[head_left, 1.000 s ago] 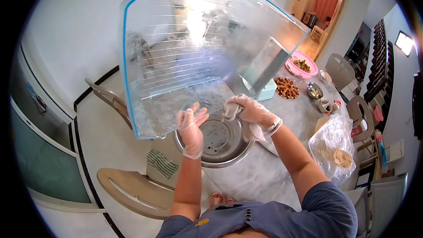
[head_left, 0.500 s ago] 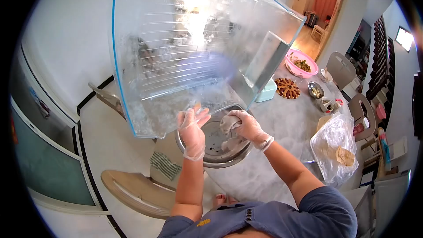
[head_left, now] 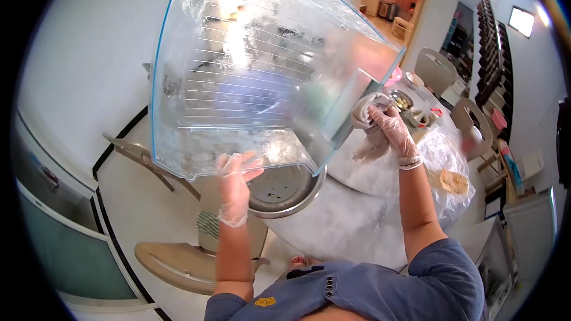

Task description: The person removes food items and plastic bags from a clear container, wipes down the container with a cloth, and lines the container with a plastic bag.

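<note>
A large clear plastic drawer (head_left: 169,83) with a blue edge is held up in front of me, wet and smeared with whitish patches. My left hand (head_left: 234,187), in a thin transparent glove, grips its lower near edge. In my gloved right hand (head_left: 394,131) is a bunched pale cloth (head_left: 367,113), at the drawer's right-hand wall; whether it touches the wall is hard to tell. Below the drawer, partly hidden, stands a metal basin (head_left: 297,203) with dark specks inside.
The marble table (head_left: 339,217) carries a small metal bowl (head_left: 402,100) and a clear plastic bag (head_left: 440,151) on the right. A chair (head_left: 172,267) with a green striped cloth (head_left: 207,224) is at the lower left. More chairs (head_left: 437,71) stand beyond the table.
My right hand has lifted the cloth from over the basin up to the drawer's right side. The drawer has tilted and shifted slightly left, with my left hand moving left too.
</note>
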Action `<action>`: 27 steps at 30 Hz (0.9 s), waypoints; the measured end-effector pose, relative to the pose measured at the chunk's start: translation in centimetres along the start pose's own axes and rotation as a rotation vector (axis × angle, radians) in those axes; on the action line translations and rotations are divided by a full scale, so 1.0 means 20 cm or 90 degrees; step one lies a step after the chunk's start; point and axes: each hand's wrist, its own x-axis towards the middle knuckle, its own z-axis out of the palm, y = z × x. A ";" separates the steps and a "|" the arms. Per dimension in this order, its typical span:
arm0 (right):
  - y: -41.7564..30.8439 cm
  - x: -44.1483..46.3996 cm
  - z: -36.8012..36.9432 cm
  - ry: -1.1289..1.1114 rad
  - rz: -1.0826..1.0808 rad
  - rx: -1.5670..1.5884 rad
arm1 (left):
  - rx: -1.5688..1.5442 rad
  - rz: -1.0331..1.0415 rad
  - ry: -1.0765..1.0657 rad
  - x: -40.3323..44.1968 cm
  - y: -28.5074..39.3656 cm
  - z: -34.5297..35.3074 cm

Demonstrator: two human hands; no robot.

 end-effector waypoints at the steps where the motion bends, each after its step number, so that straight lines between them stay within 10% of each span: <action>1: -0.01 -0.03 -0.03 -0.012 0.023 -0.017 | 0.000 -0.011 -0.014 0.01 0.00 -0.02; 27: 0.08 -1.56 -0.44 0.243 0.216 0.136 | 0.379 -0.204 -0.509 -0.31 -0.11 0.69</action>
